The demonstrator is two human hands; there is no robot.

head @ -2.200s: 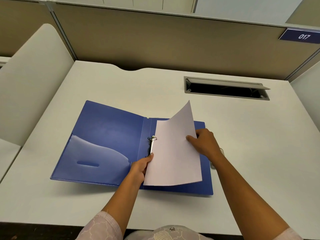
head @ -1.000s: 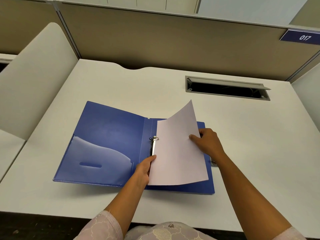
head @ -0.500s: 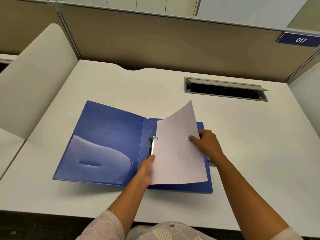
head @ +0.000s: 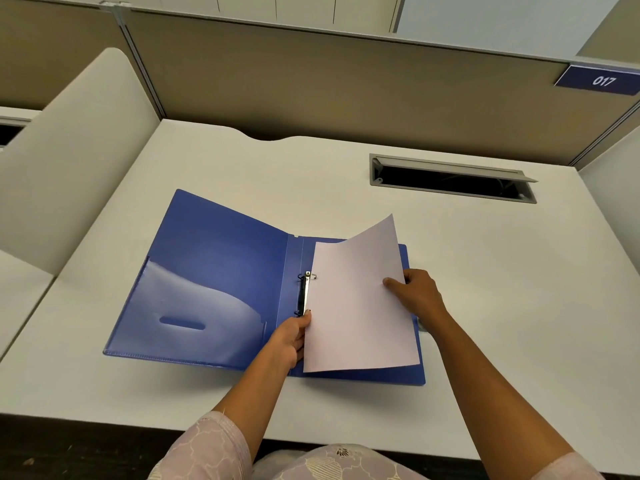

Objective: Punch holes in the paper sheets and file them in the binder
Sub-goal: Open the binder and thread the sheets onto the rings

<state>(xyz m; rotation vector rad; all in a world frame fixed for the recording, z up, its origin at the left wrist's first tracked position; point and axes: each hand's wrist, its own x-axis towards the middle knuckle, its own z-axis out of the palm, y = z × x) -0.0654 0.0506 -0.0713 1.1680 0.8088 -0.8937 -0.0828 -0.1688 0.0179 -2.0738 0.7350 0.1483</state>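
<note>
Down on the white bench (head: 485, 271), in the head view, the blue binder (head: 214, 271) lies open. A paper sheet (head: 356, 306) sits over its right cover, left edge at the metal rings (head: 306, 294), far corner lifted. The left grip (head: 289, 337) pinches the sheet's left edge beside the lower ring; the right grip (head: 417, 294) pinches its right edge.

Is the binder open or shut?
Open: the binder lies spread flat on the desk, its ring clip exposed at the spine.
</note>
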